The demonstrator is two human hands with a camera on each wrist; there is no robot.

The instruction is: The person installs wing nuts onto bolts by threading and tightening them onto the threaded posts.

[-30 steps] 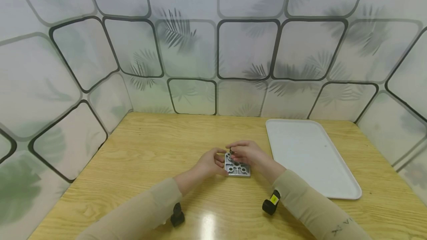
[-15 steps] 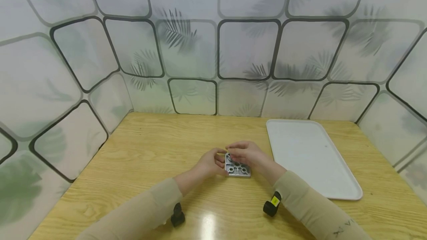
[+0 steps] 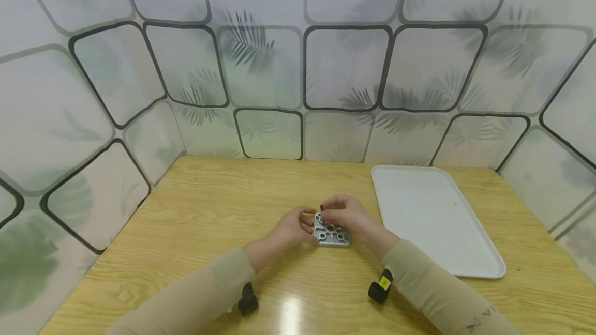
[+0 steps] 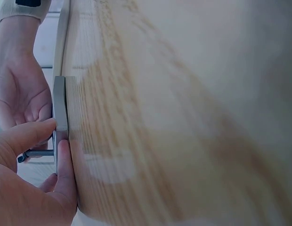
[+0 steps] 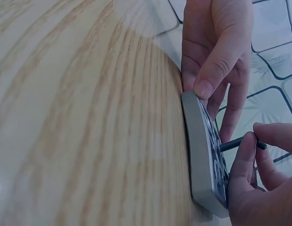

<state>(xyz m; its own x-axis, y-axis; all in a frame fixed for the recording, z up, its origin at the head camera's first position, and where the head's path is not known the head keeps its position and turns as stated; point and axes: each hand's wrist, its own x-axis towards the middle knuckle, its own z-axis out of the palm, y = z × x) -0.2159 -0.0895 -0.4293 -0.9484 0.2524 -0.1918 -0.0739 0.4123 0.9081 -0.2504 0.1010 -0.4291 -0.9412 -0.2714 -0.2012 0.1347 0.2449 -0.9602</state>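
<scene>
A square silvery metal plate (image 3: 332, 239) with several ringed holes lies flat on the wooden table. My left hand (image 3: 292, 229) grips its left side, the thumb at the near corner and the fingers toward the far corner. Out of the plate's far-left hole stands a dark threaded bolt (image 5: 231, 144), roughly upright. My right hand (image 3: 350, 216) pinches the bolt near its top between thumb and fingers, above the plate. In the left wrist view the bolt (image 4: 40, 153) meets the plate's face; how deep it sits is hidden.
A white rectangular tray (image 3: 423, 211) lies to the right of the hands. The wooden table (image 3: 223, 195) reaches back to patterned wall panels (image 3: 340, 71). Black cameras hang below both sleeves, near the wrists.
My right fingers shift around the bolt; its top, covered half a second ago, shows again. The left hand and the plate stay in place.
</scene>
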